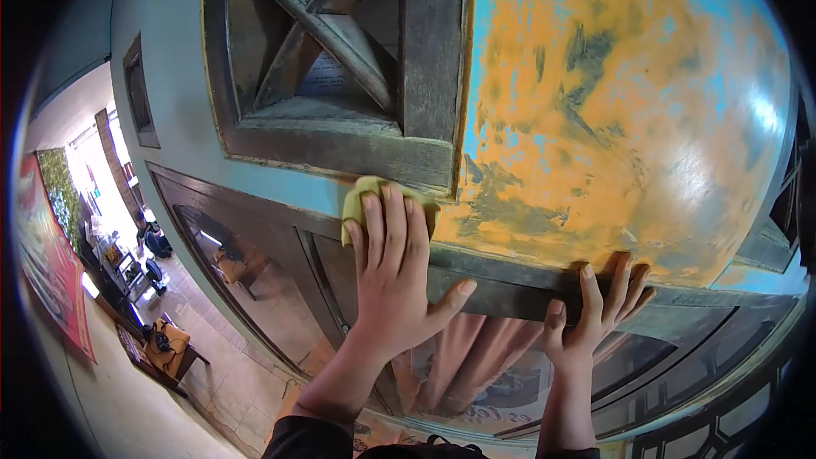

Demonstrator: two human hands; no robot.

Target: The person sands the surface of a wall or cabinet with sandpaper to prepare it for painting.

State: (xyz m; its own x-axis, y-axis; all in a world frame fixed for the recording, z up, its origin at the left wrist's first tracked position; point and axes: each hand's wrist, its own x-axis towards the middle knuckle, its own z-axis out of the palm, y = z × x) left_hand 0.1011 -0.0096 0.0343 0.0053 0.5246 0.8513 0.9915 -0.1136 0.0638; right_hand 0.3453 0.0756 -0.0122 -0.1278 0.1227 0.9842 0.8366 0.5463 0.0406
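My left hand [393, 259] presses a yellow-green cloth or pad [357, 201] against the wall strip just below the corner of a dark wooden vent frame [340, 153]. Its fingers point up over the pad, with the thumb stretched out to the right. Bare of any object, my right hand [599, 306] rests with spread fingers on the dark wooden beam [501, 287]. Above that beam is a wall panel [629, 119] with patchy orange, blue and dark paint.
Below the beam are glazed doors with a pinkish curtain [463, 353] behind the glass. At far left hangs a red banner [53, 263]. An orange chair [167, 348] stands on the tiled floor [242, 387], and a person [146, 225] is further back.
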